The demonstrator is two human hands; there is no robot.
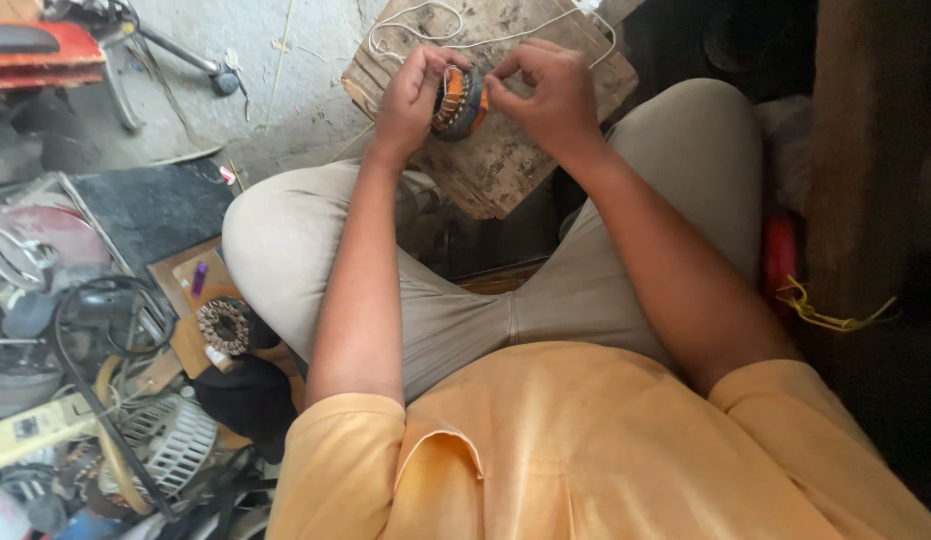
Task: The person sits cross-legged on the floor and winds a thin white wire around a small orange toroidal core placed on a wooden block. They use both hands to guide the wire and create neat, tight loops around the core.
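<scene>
Both hands pinch a small motor stator (459,101) over the wooden block (505,160): left hand (413,92) grips its left rim, right hand (545,88) its right. Knees box it in, clutter crowds the left, white cord (425,12) loops at the block's far edge.

Both hands (485,95) raised together, fingers pinched inward
</scene>
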